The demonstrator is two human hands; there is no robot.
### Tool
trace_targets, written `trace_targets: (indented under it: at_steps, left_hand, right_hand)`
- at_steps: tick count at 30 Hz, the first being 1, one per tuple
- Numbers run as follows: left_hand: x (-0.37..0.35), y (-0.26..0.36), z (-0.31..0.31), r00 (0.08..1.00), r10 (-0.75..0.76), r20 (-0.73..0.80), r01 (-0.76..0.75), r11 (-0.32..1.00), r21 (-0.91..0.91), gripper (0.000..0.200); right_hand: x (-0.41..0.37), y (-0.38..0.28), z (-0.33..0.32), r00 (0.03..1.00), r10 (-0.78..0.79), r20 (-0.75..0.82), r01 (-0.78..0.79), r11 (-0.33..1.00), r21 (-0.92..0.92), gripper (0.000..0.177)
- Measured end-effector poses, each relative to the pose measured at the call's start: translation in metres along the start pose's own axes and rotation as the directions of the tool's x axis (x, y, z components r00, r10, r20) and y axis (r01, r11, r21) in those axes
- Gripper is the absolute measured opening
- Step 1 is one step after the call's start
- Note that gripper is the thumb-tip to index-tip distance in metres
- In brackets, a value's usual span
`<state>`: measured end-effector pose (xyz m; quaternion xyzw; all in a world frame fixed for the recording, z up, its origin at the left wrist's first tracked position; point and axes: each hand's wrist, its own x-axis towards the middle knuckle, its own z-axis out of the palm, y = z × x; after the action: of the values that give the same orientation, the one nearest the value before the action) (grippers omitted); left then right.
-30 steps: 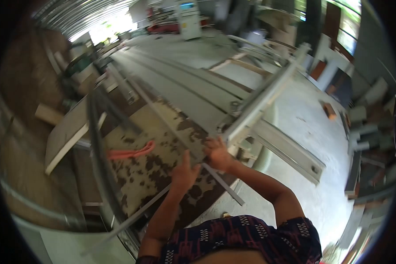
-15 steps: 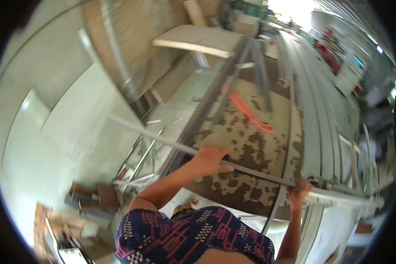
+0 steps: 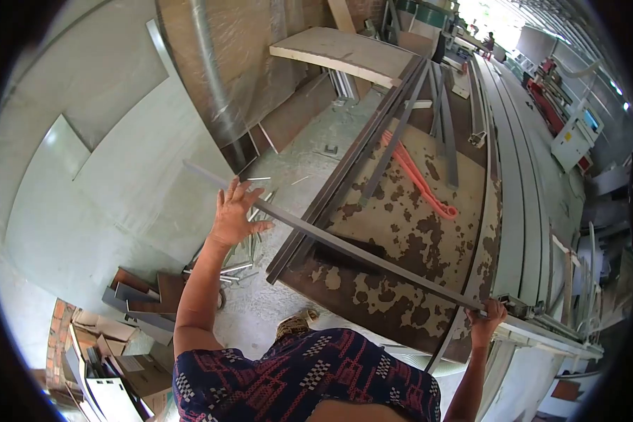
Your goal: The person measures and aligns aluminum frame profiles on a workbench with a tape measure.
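A long thin grey metal bar [image 3: 344, 245] crosses in front of me, slanting over a worktable [image 3: 429, 243] with peeling paint. My right hand [image 3: 487, 322] has its fingers wrapped round the bar's near right end, at the table's edge. Towards the other end, beyond the table's left edge, my left hand [image 3: 233, 216] is raised against the bar with its fingers spread and thumb apart. A pink-orange strap-like strip [image 3: 422, 181] lies on the tabletop, close to several grey metal strips [image 3: 449, 144].
Dark long profiles [image 3: 344, 179] run along the table's left side. Behind them stands a pale slab [image 3: 344, 53]. Metal offcuts litter the floor at left, near stacked boards [image 3: 144, 299]. A grey railed bed [image 3: 517, 211] stretches away on the right, with a white machine [image 3: 575, 144] beyond.
My left hand has slid leftward along the bar, from above the table to past its left edge, and its fingers have spread. My right hand still holds the right end.
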<state>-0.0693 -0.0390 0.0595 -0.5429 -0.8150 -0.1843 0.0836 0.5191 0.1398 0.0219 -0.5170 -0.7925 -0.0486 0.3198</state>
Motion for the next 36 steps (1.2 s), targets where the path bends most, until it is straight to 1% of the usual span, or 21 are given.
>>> trace_targets:
  at_steps: [2,3,5,6,7,9,11,13,16,18,19,22,25,28,29,32,35,36]
  left_hand:
    - [0.007,-0.004,0.004,0.997,0.02,0.074,-0.022,0.999,0.026,0.077]
    - [0.014,-0.004,0.008,0.993,0.047,0.111,-0.051,0.998,0.034,0.076]
    - [0.019,-0.013,0.021,0.987,0.109,0.115,-0.115,0.992,0.05,0.069]
    - [0.023,-0.013,0.024,0.983,0.12,0.136,-0.124,0.992,0.027,0.067]
    - [0.026,-0.011,0.022,0.978,0.134,0.158,-0.136,0.991,0.005,0.065]
    - [0.029,-0.009,0.024,0.978,0.12,0.171,-0.111,0.992,-0.059,0.06]
    - [0.031,-0.014,0.033,0.97,0.224,0.09,-0.219,0.973,-0.067,0.056]
    - [0.034,-0.022,0.04,0.96,0.268,0.084,-0.256,0.958,-0.131,0.053]
    - [0.039,-0.02,0.035,0.943,0.31,0.124,-0.277,0.934,-0.227,0.052]
    - [0.037,-0.012,0.037,0.929,0.369,-0.023,-0.365,0.905,-0.219,0.052]
    - [0.037,-0.008,0.038,0.912,0.397,-0.098,-0.409,0.886,-0.216,0.052]
    - [0.037,-0.001,0.04,0.914,0.389,-0.112,-0.405,0.889,-0.213,0.055]
    - [0.036,-0.001,0.046,0.928,0.356,-0.105,-0.371,0.9,-0.229,0.06]
    - [0.04,0.005,0.044,0.943,0.333,0.011,-0.324,0.923,-0.208,0.06]
    - [0.041,0.008,0.043,0.941,0.338,0.024,-0.327,0.924,-0.2,0.055]
    - [0.04,0.021,0.046,0.934,0.355,-0.044,-0.354,0.902,-0.247,0.052]
    - [0.04,0.031,0.056,0.916,0.388,-0.105,-0.401,0.886,-0.232,0.061]
    - [0.042,0.031,0.057,0.926,0.378,0.003,-0.368,0.903,-0.221,0.057]
  right_hand:
    - [0.002,-0.003,-0.002,0.999,-0.03,-0.037,0.029,0.999,-0.028,0.045]
    - [0.003,-0.003,-0.005,0.999,0.019,0.044,-0.018,1.0,-0.005,0.048]
    - [0.002,-0.002,-0.006,1.0,-0.021,0.013,0.021,1.0,0.005,0.05]
    - [0.002,0.0,-0.006,0.999,-0.037,-0.007,0.037,0.999,0.002,0.051]
    - [0.002,-0.002,-0.008,1.0,-0.012,0.003,0.012,1.0,0.019,0.05]
    - [0.004,-0.001,-0.009,1.0,0.014,0.009,-0.014,0.999,0.033,0.049]
    - [0.002,0.004,-0.008,1.0,0.017,0.011,-0.017,0.999,0.034,0.048]
    - [0.003,0.006,-0.01,1.0,0.02,0.013,-0.02,0.999,0.036,0.048]
    - [0.004,0.009,-0.014,1.0,0.028,0.01,-0.029,0.998,0.063,0.048]
    - [0.005,0.012,-0.015,0.999,0.039,0.007,-0.04,0.997,0.07,0.048]
    - [0.006,0.01,-0.014,0.997,0.068,-0.038,-0.065,0.995,0.076,0.044]
    - [0.005,0.017,-0.016,0.995,0.096,-0.021,-0.094,0.993,0.064,0.044]
    - [0.003,0.028,-0.015,0.997,0.071,0.034,-0.073,0.997,0.039,0.049]
    - [0.004,0.022,-0.022,0.992,0.126,0.022,-0.125,0.991,-0.057,0.054]
    - [0.003,0.017,-0.026,0.971,0.228,0.072,-0.219,0.969,-0.114,0.065]
    - [-0.001,0.017,-0.025,0.927,0.34,-0.157,-0.374,0.864,-0.337,0.083]
    - [-0.014,0.034,-0.021,0.83,0.5,-0.247,-0.557,0.76,-0.336,0.092]
    - [-0.016,0.035,-0.026,0.805,0.56,-0.195,-0.592,0.742,-0.315,0.09]
